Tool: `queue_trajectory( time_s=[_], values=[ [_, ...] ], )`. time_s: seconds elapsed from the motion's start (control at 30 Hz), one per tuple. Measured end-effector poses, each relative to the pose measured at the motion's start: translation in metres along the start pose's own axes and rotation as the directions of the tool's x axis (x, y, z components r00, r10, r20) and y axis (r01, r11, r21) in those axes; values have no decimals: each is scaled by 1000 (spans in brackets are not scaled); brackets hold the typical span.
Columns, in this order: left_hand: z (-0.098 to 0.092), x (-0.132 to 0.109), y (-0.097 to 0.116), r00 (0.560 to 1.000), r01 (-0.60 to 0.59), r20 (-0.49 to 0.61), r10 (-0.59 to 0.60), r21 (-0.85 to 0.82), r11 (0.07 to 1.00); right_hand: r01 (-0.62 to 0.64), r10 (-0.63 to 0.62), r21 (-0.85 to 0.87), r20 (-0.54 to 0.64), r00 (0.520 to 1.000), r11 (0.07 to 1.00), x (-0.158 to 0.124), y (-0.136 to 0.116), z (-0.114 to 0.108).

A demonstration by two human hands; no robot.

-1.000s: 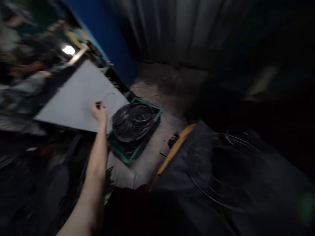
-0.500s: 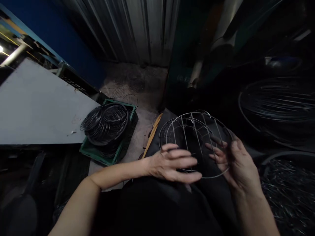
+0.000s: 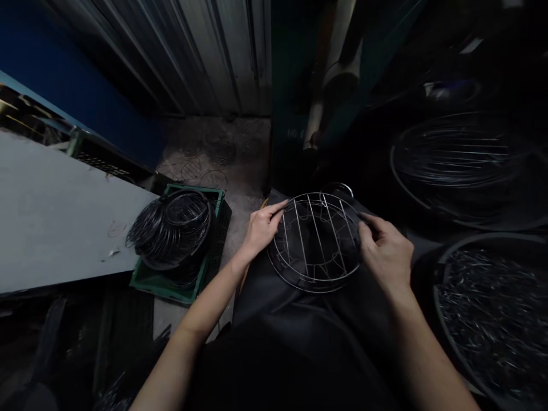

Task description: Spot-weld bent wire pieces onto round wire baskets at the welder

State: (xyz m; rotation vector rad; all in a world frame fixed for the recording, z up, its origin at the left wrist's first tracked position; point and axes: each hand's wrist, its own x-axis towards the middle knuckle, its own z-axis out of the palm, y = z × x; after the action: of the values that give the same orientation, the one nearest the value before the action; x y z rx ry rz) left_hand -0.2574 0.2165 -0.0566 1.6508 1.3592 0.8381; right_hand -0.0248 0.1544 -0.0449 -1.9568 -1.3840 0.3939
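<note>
A round wire rack (image 3: 306, 238) with several straight bars across it lies over my dark-clothed lap. Its left rim is pinched between the thumb and fingers of my left hand (image 3: 262, 228). On the opposite side, my right hand (image 3: 385, 246) grips the rim with curled fingers. Under the barred circle, a second wire ring (image 3: 319, 290) with bent wire loops shows through; whether the two are joined I cannot tell. A small shiny ring (image 3: 342, 187) sticks out behind the far edge.
On the left, a green crate (image 3: 171, 291) holds a heap of dark wire rings (image 3: 171, 228), beside a pale board (image 3: 64, 211). At right stand a tub of small metal pieces (image 3: 492, 319) and a stack of round wire racks (image 3: 462, 154). Wire rings (image 3: 214, 178) lie on the floor.
My left hand has gone from spread over the rack's front to pinching its left rim. The rack has come lower and flatter, and my right hand has shifted left and up with it.
</note>
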Motion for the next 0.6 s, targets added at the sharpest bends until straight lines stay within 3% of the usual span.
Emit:
queue_trajectory(
  time_s=[0.1,0.23,0.4,0.53,0.6],
  values=[
    [7,10,-9,993,-115,15,114,199,973,103,-108,-167,-19,994,981,-3,11,6],
    [9,12,-18,990,-132,88,112,263,956,86,-104,-248,-63,993,965,-16,14,11],
    [2,11,-28,989,-49,146,33,113,992,98,-116,-247,-57,992,964,-24,9,14],
    [4,8,-34,994,99,53,-95,-78,992,106,-120,-251,-38,992,962,-23,8,16],
    [6,6,-34,994,110,0,-111,-100,989,92,-108,-259,-52,993,961,-22,8,16]
  ],
)
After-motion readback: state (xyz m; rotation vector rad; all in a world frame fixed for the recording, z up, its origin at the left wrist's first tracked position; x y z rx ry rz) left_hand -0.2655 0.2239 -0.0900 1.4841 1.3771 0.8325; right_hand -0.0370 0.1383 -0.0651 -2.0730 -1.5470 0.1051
